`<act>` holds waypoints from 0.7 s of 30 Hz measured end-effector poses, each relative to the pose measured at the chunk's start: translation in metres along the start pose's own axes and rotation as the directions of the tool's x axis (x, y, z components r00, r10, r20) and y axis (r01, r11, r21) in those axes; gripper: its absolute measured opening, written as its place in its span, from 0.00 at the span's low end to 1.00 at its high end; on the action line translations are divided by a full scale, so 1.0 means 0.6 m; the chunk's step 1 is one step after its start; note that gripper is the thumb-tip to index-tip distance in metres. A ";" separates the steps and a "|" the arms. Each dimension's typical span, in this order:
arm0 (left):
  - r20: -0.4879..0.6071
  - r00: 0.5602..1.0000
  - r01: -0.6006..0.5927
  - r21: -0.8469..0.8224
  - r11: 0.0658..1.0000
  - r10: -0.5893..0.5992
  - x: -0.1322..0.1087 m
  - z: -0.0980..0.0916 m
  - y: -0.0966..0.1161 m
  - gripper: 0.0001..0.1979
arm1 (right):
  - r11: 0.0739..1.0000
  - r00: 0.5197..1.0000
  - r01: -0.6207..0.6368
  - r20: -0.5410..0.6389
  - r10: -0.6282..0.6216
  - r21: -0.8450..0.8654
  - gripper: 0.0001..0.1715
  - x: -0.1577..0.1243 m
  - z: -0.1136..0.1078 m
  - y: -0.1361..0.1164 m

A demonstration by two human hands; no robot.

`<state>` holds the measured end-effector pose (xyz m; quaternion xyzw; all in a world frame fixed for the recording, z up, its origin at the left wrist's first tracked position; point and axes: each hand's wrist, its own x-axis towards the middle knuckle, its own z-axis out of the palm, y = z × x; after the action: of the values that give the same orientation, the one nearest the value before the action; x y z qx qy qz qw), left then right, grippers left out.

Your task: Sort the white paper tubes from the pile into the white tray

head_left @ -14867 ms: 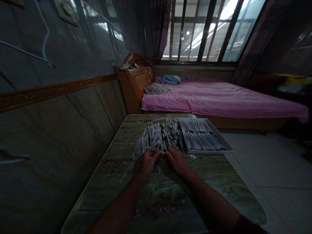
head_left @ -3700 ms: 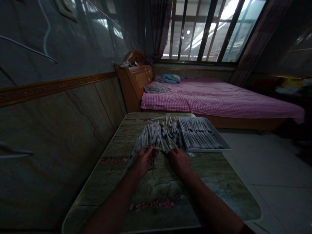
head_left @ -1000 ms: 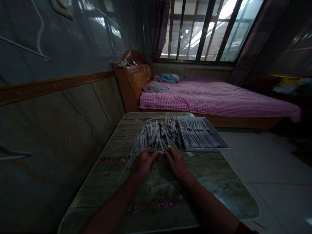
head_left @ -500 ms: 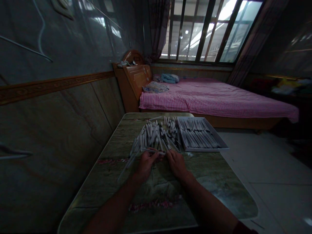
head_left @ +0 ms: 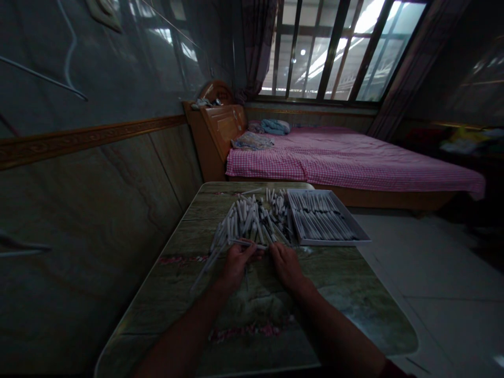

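Low in the middle of the frame, two bare forearms reach over a wood-patterned surface (head_left: 338, 299). The left hand (head_left: 237, 268) is curled, its fingers pinching a single white tube (head_left: 248, 243) that lies crosswise just above the knuckles. The right hand (head_left: 287, 266) sits just beside it with its fingers pressed together, the tips near the tube's far end; whether they grip it, I cannot tell. Directly beyond the hands, a loose heap of white tubes (head_left: 248, 223) lies at all angles across the middle of the surface, with a few strays (head_left: 207, 270) trailing toward the lower left, beside the left hand. Just right of the heap, a shallow white tray (head_left: 326, 242) holds tubes laid in neat, roughly parallel rows. Past the far edge of the surface, a bed (head_left: 346, 163) with a pink gingham sheet stretches beneath a barred window (head_left: 318, 52) at the upper right.
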<state>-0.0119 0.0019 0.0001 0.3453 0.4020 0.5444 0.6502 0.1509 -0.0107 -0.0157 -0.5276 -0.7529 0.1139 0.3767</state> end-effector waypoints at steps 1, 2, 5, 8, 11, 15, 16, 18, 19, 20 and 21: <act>-0.003 1.000 0.000 -0.001 1.000 0.000 0.000 0.000 0.000 0.27 | 1.000 1.000 -0.020 -0.003 0.020 0.020 0.17 0.000 0.000 -0.001; -0.006 1.000 0.001 -0.004 1.000 -0.001 0.001 -0.001 0.000 0.27 | 0.999 0.999 -0.033 -0.011 0.033 0.035 0.16 0.000 0.000 -0.001; 0.003 1.000 0.008 -0.006 1.000 -0.008 0.001 -0.001 -0.001 0.28 | 1.000 1.000 0.008 -0.027 -0.008 0.017 0.17 -0.001 0.003 0.000; 0.020 1.000 0.009 0.009 1.000 -0.009 0.000 -0.001 -0.001 0.27 | 0.999 1.000 0.028 -0.006 -0.029 -0.015 0.20 -0.002 0.006 0.002; 0.020 1.000 0.002 0.024 1.000 -0.003 -0.001 -0.002 -0.001 0.27 | 0.999 0.999 -0.049 0.009 0.049 0.016 0.21 -0.002 0.004 -0.003; 0.035 0.999 -0.004 0.040 0.999 0.003 -0.001 -0.004 -0.003 0.26 | 1.000 1.000 -0.020 0.001 0.020 0.010 0.19 -0.003 0.003 -0.006; 0.047 0.999 -0.010 0.047 0.999 0.008 -0.001 -0.004 -0.003 0.26 | 1.000 1.000 -0.003 0.006 0.003 0.004 0.19 -0.003 0.005 -0.005; 0.073 0.997 -0.031 0.067 0.997 0.027 0.000 -0.005 -0.002 0.26 | 0.999 0.999 -0.024 0.031 0.024 0.027 0.20 -0.002 0.009 -0.001; 0.084 0.996 -0.042 0.083 0.996 0.035 0.000 -0.006 -0.001 0.26 | 0.997 0.997 -0.055 0.047 0.053 0.049 0.22 -0.002 0.010 0.000; 0.094 0.995 -0.050 0.102 0.994 0.041 0.000 -0.006 0.000 0.26 | 0.992 0.993 -0.097 0.068 0.092 0.077 0.24 -0.001 0.011 0.001; 0.102 0.994 -0.057 0.120 0.991 0.045 0.000 -0.006 0.002 0.26 | 0.983 0.987 -0.143 0.091 0.133 0.111 0.27 0.000 0.011 0.000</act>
<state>-0.0159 0.0020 -0.0004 0.4214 0.3931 0.5173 0.6328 0.1462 -0.0094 -0.0204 -0.5504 -0.7215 0.2057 0.3663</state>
